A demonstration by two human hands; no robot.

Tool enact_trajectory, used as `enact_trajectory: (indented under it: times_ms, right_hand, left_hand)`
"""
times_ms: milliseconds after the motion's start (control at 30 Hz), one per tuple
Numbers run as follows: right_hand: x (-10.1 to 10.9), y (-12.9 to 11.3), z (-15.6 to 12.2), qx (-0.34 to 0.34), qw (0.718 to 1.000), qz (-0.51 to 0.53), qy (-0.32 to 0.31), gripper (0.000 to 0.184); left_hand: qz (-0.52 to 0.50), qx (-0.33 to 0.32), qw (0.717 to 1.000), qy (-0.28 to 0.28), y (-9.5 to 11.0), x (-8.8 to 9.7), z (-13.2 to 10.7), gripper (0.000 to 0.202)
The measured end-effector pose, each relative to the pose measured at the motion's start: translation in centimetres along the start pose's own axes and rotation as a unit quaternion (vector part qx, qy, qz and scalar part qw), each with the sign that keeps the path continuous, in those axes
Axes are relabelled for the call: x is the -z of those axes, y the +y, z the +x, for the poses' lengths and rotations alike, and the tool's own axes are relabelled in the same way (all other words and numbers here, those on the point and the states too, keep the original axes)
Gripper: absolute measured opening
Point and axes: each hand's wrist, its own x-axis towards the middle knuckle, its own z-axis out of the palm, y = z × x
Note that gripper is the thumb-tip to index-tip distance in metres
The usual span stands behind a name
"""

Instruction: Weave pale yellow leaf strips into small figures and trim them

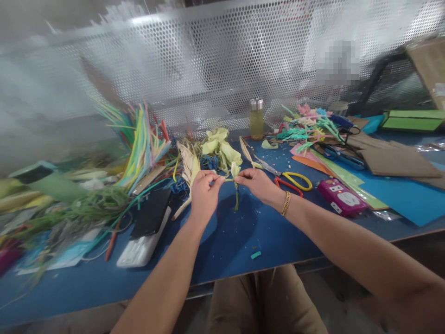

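While both hands meet over the middle of the surface [222, 260], a small pale yellow flower [235, 168] stands upright between their fingertips, its green stem [237, 199] hanging below. The surface is blue and sprinkled with tiny scraps. Just beyond the flower lies a heap of pale husks [225, 150]; scissors [269, 168] with red and yellow handles rest near the right wrist, a purple box [340, 197] farther right. A bottle [256, 123] stands at the back, before a metal panel [215, 60] full of holes. Left of the hands, a black phone [151, 215] lies near a bundle of coloured strips [139, 148]. The left hand [207, 188] pinches a thin strip [228, 179] between thumb and finger; the right hand [257, 182] pinches the flower's base, thumb and finger pressed together.
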Motion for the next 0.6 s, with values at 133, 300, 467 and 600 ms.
enact_trajectory:
  times_ms: [133,300,467,600]
  right_hand:
    - [0.3,-0.1,0.1,-0.012,1.000,0.012,0.007,0.027]
    - [-0.2,-0.5,-0.3,-0.003,1.000,-0.018,-0.004,0.026]
    - [-0.6,-0.7,-0.6,0.020,0.999,-0.018,-0.024,0.022]
    - [-0.7,-0.9,-0.6,0.008,0.999,-0.016,-0.032,0.025]
  left_hand:
    - [-0.071,0.085,0.993,-0.039,-0.8,-0.1,0.2,0.050]
    - [-0.106,0.147,0.977,-0.108,-0.3,-0.8,-0.3,0.058]
    - [-0.184,0.131,0.961,-0.159,0.7,-1.3,-0.5,0.038]
    - [-0.164,0.065,0.978,-0.111,1.1,-1.0,-0.3,0.030]
